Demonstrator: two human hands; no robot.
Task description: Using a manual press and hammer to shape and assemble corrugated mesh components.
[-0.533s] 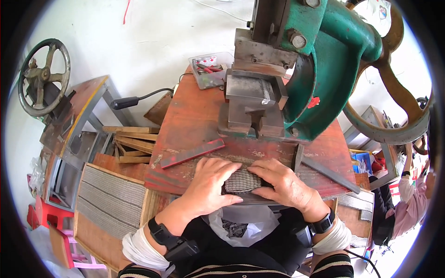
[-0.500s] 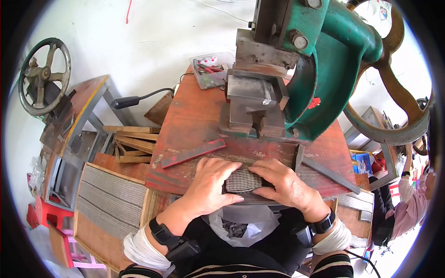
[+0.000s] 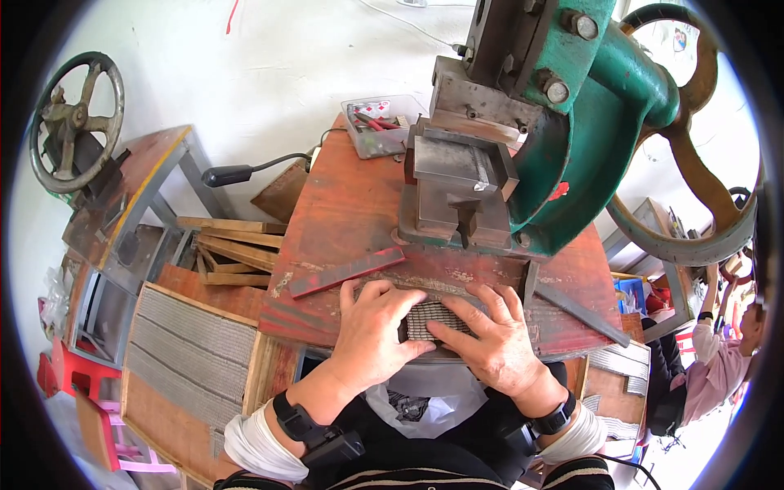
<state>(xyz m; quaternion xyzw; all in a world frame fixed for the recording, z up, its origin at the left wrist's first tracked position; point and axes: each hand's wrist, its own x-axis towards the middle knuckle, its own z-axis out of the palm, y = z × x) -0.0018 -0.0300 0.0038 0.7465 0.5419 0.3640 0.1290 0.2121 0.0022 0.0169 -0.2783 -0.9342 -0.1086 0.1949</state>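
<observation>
At the front edge of the worktable lies a compact block of small grey metal pieces (image 3: 441, 317), set in tight rows. My left hand (image 3: 369, 333) grips its left side, the thumb at the near edge and the fingers curled at the far side. My right hand (image 3: 500, 341) holds the right part, with one digit laid across the rows and other fingers bent toward the far edge. Both hands partly cover the block, so its ends are hidden. Beyond my left fingers lies a red-edged dark flat bar (image 3: 347, 272).
A green hand press (image 3: 600, 155) with a large wheel stands at the back right. A grey metal bar (image 3: 581, 314) lies to the right. Left is a wooden tray (image 3: 253, 359) with rows of metal pieces. Below hangs a white plastic bag (image 3: 464, 402). Another person (image 3: 709, 380) sits far right.
My right hand has shifted from clasping the block's right end to lying further over its top, fingers more spread. My left hand stays at the left side. The view has tilted slightly.
</observation>
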